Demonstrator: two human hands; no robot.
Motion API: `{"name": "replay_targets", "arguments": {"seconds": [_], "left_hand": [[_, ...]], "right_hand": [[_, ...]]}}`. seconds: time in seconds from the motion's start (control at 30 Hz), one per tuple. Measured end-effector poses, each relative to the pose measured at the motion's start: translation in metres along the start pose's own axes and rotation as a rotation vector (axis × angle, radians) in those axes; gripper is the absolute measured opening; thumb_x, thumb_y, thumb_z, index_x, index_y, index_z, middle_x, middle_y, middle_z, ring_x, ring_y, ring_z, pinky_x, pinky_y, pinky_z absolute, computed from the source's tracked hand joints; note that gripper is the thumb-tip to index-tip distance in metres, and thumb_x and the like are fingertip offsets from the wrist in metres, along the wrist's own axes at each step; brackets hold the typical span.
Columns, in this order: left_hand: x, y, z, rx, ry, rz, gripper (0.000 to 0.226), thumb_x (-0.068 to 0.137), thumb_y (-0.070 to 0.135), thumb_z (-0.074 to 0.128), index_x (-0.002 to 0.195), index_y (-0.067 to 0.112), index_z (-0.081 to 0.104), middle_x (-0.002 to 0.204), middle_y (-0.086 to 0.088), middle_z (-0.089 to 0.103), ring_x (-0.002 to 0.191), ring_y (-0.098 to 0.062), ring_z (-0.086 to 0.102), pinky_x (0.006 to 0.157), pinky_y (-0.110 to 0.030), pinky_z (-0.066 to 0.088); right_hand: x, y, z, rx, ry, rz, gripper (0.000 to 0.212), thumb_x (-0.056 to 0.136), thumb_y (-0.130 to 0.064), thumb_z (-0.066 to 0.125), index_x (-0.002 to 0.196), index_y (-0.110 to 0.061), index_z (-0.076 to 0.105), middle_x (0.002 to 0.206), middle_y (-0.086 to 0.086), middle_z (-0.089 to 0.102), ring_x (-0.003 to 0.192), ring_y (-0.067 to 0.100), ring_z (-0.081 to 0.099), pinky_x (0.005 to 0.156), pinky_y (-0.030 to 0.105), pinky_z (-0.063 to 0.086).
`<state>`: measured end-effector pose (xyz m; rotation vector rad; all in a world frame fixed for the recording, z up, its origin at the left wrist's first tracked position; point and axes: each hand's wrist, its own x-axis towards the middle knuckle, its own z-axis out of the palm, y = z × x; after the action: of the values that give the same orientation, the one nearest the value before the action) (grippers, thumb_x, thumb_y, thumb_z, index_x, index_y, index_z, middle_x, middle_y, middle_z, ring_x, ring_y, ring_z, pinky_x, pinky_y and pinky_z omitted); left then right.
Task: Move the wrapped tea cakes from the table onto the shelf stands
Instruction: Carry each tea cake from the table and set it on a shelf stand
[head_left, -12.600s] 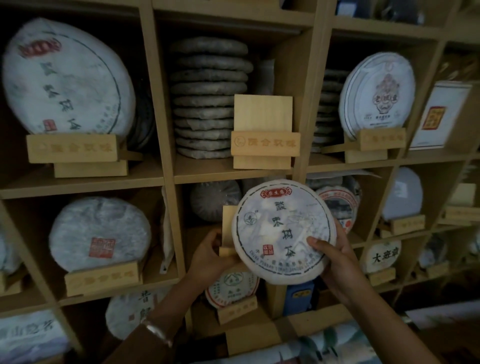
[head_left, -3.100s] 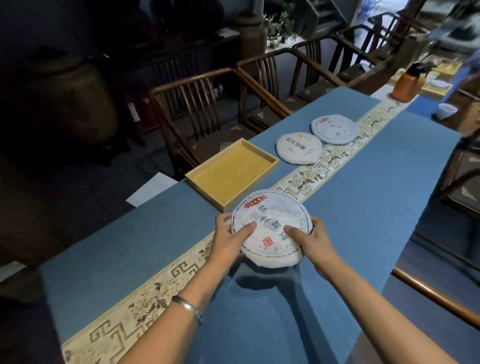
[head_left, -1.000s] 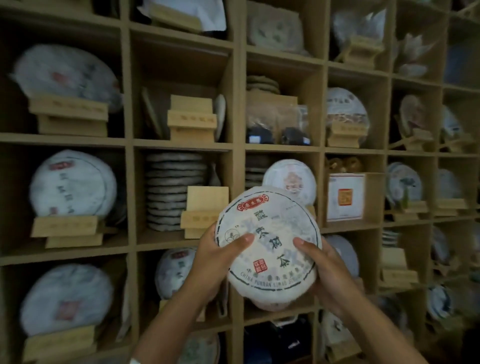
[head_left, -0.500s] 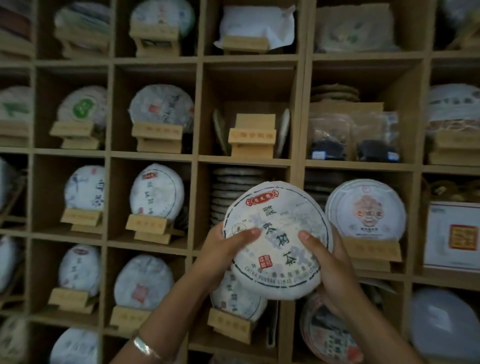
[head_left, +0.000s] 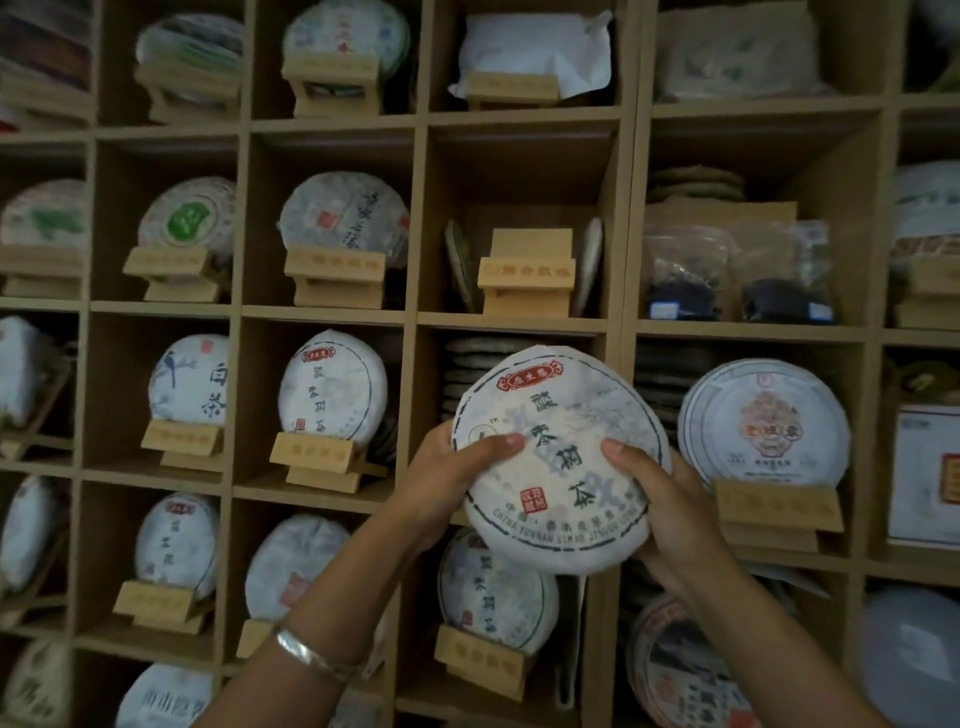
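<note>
— Where's the tea cake right now?

— Up in the air in front of the wooden shelf, held before the cubby with the dark stack of bare cakes. Its printed face is turned outward, red seal at the top, tilted a little.

— Both hands on it?

— Yes. The left hand grips the left rim, thumb curled over the front of the wrapper, fingers behind. The right hand does the same at the lower right, thumb laid across the face. A silver bracelet sits on the left wrist.

— Any free stand nearby?

— The empty stand is in the cubby straight above, with two cakes leaning on edge either side of it. Just right of the held cake, another wrapped cake stands upright on its stand. Below the hands, a matching cake rests on a stand near the lower shelf's front edge. One more like it sits in the cubby to the left.
</note>
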<state>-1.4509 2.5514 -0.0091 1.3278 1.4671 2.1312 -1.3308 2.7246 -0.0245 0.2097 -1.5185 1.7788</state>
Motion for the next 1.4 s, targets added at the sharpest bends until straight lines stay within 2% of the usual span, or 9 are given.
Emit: {"name": "replay_targets", "arguments": {"seconds": [0.2, 0.3, 0.43, 0.57, 0.67, 0.8, 0.9, 1.2, 1.4], "left_hand": [[0.012, -0.011, -0.006, -0.065, -0.080, -0.001, 0.042, 0.071, 0.032, 0.079, 0.111, 0.025, 0.072, 0.117, -0.013, 0.072, 0.107, -0.033, 0.069, 0.087, -0.045, 0.058], [0.023, -0.011, -0.009, 0.000, -0.106, 0.007, 0.041, 0.078, 0.049, 0.070, 0.115, 0.031, 0.069, 0.116, -0.008, 0.073, 0.105, -0.028, 0.070, 0.079, -0.036, 0.060], [0.046, -0.018, -0.021, 0.027, 0.171, -0.148, 0.047, 0.089, 0.070, 0.042, 0.108, 0.033, 0.065, 0.109, -0.004, 0.070, 0.097, -0.025, 0.067, 0.078, -0.043, 0.058], [0.060, -0.049, -0.050, 0.131, 0.217, -0.114, 0.029, 0.092, 0.045, 0.059, 0.118, 0.034, 0.053, 0.127, -0.006, 0.057, 0.107, -0.019, 0.060, 0.088, -0.044, 0.055], [0.069, -0.073, -0.062, 0.288, 0.152, -0.121, 0.064, 0.078, 0.042, 0.077, 0.134, 0.032, 0.047, 0.132, -0.001, 0.052, 0.114, -0.016, 0.056, 0.094, -0.037, 0.052], [0.086, -0.098, -0.055, 0.402, 0.026, -0.213, 0.089, 0.074, 0.038, 0.082, 0.147, 0.025, 0.033, 0.137, -0.001, 0.045, 0.121, -0.016, 0.047, 0.082, -0.022, 0.046], [0.097, -0.107, -0.049, 0.371, 0.011, -0.250, 0.090, 0.075, 0.033, 0.083, 0.147, 0.024, 0.029, 0.130, 0.001, 0.049, 0.107, -0.008, 0.053, 0.065, -0.010, 0.045], [0.105, -0.119, -0.051, 0.206, 0.008, -0.303, 0.065, 0.067, 0.032, 0.088, 0.123, 0.023, 0.056, 0.110, 0.000, 0.067, 0.095, -0.012, 0.067, 0.070, -0.026, 0.057], [0.087, -0.106, -0.053, 0.151, 0.018, -0.262, 0.064, 0.056, 0.033, 0.091, 0.113, 0.025, 0.063, 0.104, 0.000, 0.070, 0.086, -0.009, 0.070, 0.057, -0.016, 0.054]], "right_hand": [[0.006, 0.007, 0.001, -0.020, 0.033, -0.028, 0.042, 0.068, -0.029, 0.077, 0.109, -0.020, 0.072, 0.111, 0.012, 0.074, 0.102, 0.031, 0.071, 0.085, 0.047, 0.059], [0.009, 0.014, 0.001, 0.019, 0.065, -0.065, 0.033, 0.071, -0.026, 0.076, 0.104, -0.028, 0.075, 0.113, 0.010, 0.074, 0.103, 0.028, 0.071, 0.085, 0.047, 0.059], [0.017, 0.018, -0.002, 0.062, 0.155, -0.145, 0.043, 0.074, -0.022, 0.073, 0.117, -0.023, 0.067, 0.115, 0.006, 0.073, 0.104, 0.025, 0.070, 0.077, 0.040, 0.061], [0.031, 0.012, -0.010, 0.095, 0.233, -0.245, 0.049, 0.079, -0.020, 0.069, 0.127, -0.023, 0.061, 0.122, 0.002, 0.070, 0.112, 0.022, 0.067, 0.084, 0.039, 0.060], [0.046, 0.007, -0.016, 0.095, 0.248, -0.269, 0.050, 0.083, -0.018, 0.067, 0.132, -0.022, 0.057, 0.128, 0.005, 0.067, 0.118, 0.024, 0.063, 0.093, 0.047, 0.055], [0.061, 0.008, -0.023, 0.085, 0.247, -0.276, 0.051, 0.085, -0.017, 0.066, 0.135, -0.021, 0.055, 0.129, 0.004, 0.066, 0.118, 0.024, 0.063, 0.091, 0.045, 0.056], [0.067, 0.014, -0.027, 0.086, 0.266, -0.273, 0.053, 0.085, -0.017, 0.066, 0.136, -0.022, 0.054, 0.130, 0.004, 0.066, 0.118, 0.023, 0.063, 0.091, 0.046, 0.056], [0.065, 0.013, -0.033, 0.082, 0.282, -0.258, 0.056, 0.086, -0.015, 0.065, 0.139, -0.019, 0.052, 0.131, 0.007, 0.065, 0.120, 0.025, 0.062, 0.092, 0.046, 0.055], [0.059, 0.004, -0.027, 0.133, 0.259, -0.252, 0.055, 0.088, -0.012, 0.062, 0.142, -0.018, 0.049, 0.132, 0.008, 0.064, 0.121, 0.025, 0.062, 0.093, 0.046, 0.055]]}}
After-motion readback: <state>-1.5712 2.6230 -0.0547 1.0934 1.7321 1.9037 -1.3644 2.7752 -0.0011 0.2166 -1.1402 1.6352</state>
